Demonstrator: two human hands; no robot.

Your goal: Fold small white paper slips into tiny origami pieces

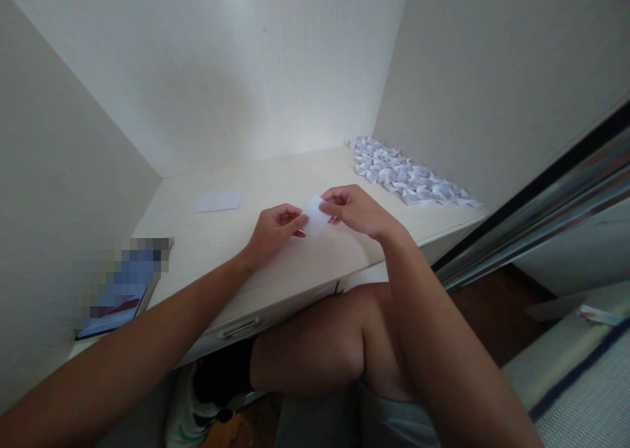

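Observation:
A small white paper slip point(315, 216) is held above the pale wooden desk point(256, 251), near its middle. My left hand point(273, 229) pinches its lower left edge with thumb and fingers. My right hand point(355, 210) grips its upper right corner. Both hands are just above the desk surface. A flat stack of white paper sheets point(219, 201) lies on the desk to the left, behind my left hand. A pile of several folded white paper pieces point(408, 176) is spread along the right wall at the back of the desk.
A dark tablet or book with a blurred screen point(125, 287) lies at the desk's left front edge. Walls close in the desk on three sides. My knees point(339, 349) are below the desk front, beside a drawer handle point(239, 328). A striped mat point(585, 376) lies at right.

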